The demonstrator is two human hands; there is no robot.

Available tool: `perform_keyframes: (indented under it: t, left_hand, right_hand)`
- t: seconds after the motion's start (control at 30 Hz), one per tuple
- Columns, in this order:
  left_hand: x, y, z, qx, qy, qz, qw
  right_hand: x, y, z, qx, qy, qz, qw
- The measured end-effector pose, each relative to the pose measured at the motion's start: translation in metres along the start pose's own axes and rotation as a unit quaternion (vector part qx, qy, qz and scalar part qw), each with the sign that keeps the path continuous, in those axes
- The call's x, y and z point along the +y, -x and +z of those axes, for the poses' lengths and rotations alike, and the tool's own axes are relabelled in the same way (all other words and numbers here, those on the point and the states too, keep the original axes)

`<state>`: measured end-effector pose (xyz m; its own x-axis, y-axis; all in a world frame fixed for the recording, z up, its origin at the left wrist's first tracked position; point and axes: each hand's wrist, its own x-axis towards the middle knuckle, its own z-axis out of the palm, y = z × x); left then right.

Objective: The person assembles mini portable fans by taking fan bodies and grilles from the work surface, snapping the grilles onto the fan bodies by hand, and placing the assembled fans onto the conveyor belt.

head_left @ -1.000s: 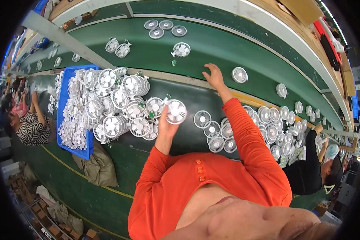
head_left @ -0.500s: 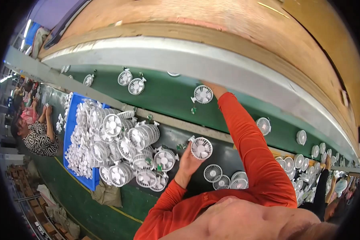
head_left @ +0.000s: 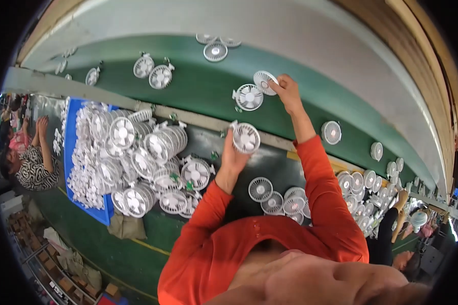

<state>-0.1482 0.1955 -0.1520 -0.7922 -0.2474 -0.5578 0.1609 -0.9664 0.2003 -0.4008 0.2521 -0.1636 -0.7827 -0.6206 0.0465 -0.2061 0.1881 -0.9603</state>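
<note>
My left hand [head_left: 233, 158] grips a small white fan head [head_left: 246, 138], its blades showing inside the round frame, above the dark worktop. My right hand [head_left: 288, 93] is out over the green conveyor belt, fingers closed on the rim of a round white fan grille [head_left: 265, 83]. Just beside that grille, another fan head [head_left: 249, 97] lies on the belt, with a small green circuit board [head_left: 238, 109] by it. Several loose white grilles [head_left: 260, 189] lie on the worktop between my forearms.
A blue tray [head_left: 76, 133] at left holds small white parts, with stacked fan heads [head_left: 159, 147] beside it. More grilles [head_left: 215, 51] lie on the belt near the grey overhanging ledge [head_left: 188, 19]. Co-workers sit at left, in a patterned shirt [head_left: 38, 170], and at right, in a dark sleeve [head_left: 387, 226].
My right hand has come out from beneath the ledge and now has a grille in it. My left hand still holds the fan head, closer to the belt. The view has shifted.
</note>
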Motion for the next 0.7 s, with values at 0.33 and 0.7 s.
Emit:
perform_keyframes:
  t: [0.33,0.7]
  left_hand:
    - [-0.059,0.008,0.035,-0.020,-0.022,-0.127,0.991]
    - [-0.104,0.043,0.030,0.029,-0.156,0.124,0.980]
  right_hand:
    - [-0.074,0.180,-0.021,0.017,0.199,-0.090,0.976]
    - [-0.067,0.240,-0.014,-0.070,0.117,-0.066,0.988]
